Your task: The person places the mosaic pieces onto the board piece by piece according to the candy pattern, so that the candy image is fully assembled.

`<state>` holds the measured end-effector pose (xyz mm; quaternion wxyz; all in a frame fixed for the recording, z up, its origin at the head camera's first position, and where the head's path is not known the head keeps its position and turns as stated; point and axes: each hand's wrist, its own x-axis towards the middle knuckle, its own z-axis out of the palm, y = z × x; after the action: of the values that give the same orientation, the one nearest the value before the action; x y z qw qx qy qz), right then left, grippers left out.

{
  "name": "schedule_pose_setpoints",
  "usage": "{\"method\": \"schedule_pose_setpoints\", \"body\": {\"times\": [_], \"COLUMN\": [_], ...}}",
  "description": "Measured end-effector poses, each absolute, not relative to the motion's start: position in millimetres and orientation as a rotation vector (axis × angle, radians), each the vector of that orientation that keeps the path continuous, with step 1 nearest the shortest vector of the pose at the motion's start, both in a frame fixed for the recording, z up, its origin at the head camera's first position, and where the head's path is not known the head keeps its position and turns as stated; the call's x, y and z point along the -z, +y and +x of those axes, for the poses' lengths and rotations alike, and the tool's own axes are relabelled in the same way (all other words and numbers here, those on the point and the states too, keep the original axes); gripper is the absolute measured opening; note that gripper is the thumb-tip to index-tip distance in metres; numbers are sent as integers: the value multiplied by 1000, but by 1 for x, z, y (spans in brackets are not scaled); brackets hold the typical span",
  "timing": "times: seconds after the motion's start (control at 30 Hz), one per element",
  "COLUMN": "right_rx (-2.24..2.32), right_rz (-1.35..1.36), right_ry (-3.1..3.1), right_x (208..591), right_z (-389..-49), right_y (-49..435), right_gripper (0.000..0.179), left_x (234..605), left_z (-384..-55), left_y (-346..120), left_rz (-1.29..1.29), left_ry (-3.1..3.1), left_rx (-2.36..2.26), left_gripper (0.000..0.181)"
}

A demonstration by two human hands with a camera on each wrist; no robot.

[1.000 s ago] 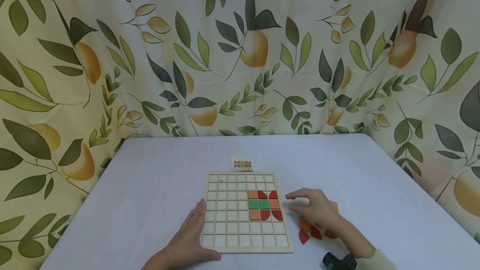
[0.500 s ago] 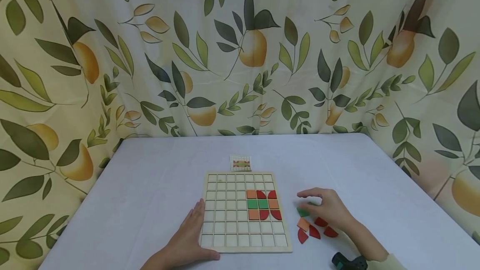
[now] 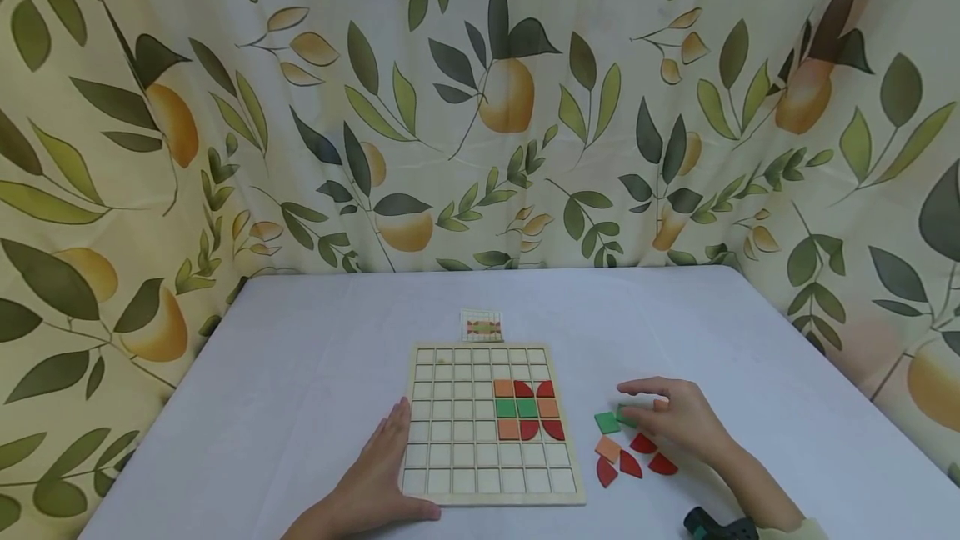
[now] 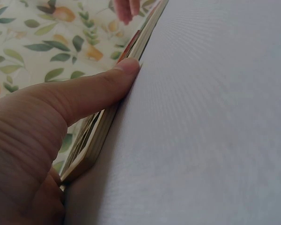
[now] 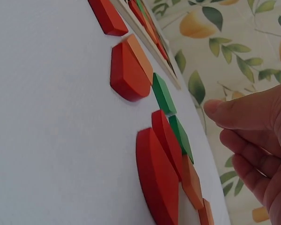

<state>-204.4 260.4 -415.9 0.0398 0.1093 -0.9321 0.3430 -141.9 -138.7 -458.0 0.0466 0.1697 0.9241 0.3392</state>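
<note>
My left hand (image 3: 367, 472) lies along the left edge of a wooden grid board (image 3: 450, 500), fingers straight, thumb at the near left corner. In the left wrist view the thumb (image 4: 91, 91) presses against the board's side. On the board's right half sit orange squares (image 3: 508, 429), green squares (image 3: 506, 408) and red quarter-circle pieces (image 3: 554, 429). My right hand (image 3: 686, 415) hovers over the loose pieces right of the board, fingers loosely bent, nothing between them. Under its fingertips a green square (image 3: 626, 416) is partly hidden. Beside that lies another green square (image 3: 607, 422).
Nearer me lie a loose orange square (image 3: 608, 448) and several red quarter-circles (image 3: 631, 464). A small pattern card (image 3: 482, 326) lies behind the board on the white tablecloth (image 3: 315, 373). A leaf-and-fruit patterned curtain (image 3: 480, 190) hangs round the table.
My right hand has drawn away to the right from the board's edge, uncovering green squares and red pieces beneath it. The left hand has stayed on the board.
</note>
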Motion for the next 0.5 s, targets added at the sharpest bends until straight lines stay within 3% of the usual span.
{"method": "schedule_pose_setpoints", "body": {"times": [0.5], "right_rx": [-998], "right_rz": [295], "right_ry": [-2874], "right_x": [417], "right_z": [-201], "right_y": [281], "right_gripper": [32], "left_x": [457], "left_z": [-142], "left_y": [-138], "left_rz": [526], "left_ry": [2822], "left_rx": [-1043], "left_gripper": [136]}}
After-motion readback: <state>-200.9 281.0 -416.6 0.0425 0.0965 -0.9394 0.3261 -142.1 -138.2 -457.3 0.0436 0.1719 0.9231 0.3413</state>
